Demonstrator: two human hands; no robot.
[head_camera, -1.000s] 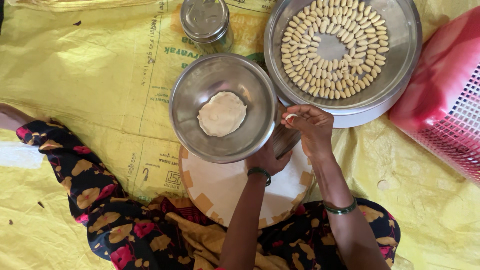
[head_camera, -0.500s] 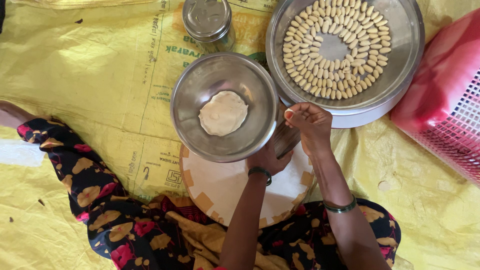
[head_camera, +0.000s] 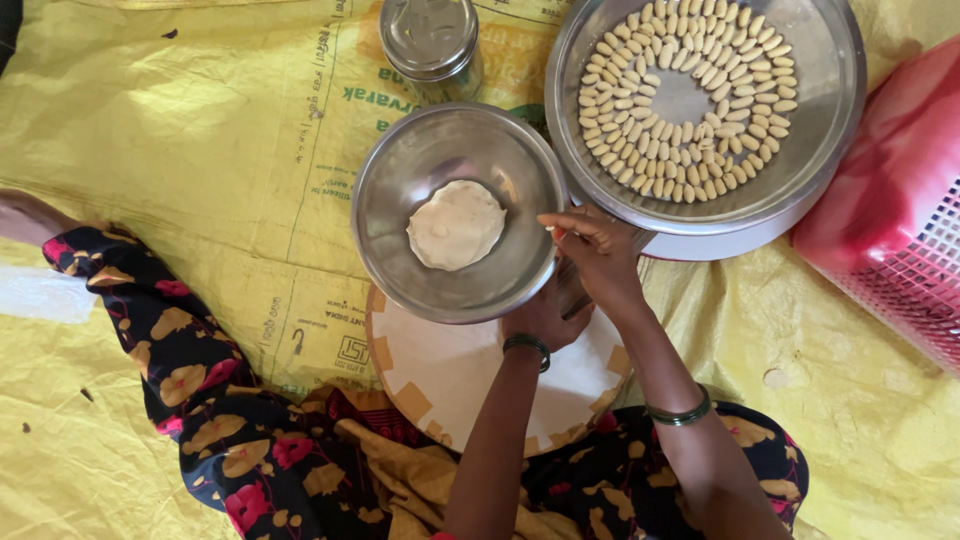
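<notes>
Left hand (head_camera: 540, 318) grips the near rim of the steel bowl (head_camera: 400, 190) holding a flat dough round (head_camera: 456, 225) above the round white board (head_camera: 450, 365), right hand (head_camera: 598, 255) pinches a tiny dough bit beside the tray (head_camera: 830, 90) of shaped pieces.

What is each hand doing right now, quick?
Left hand: under the steel bowl rim, mostly hidden; grip cannot be told.
Right hand: fingers pinched beside the bowl rim; what they hold is too small to tell.
</notes>
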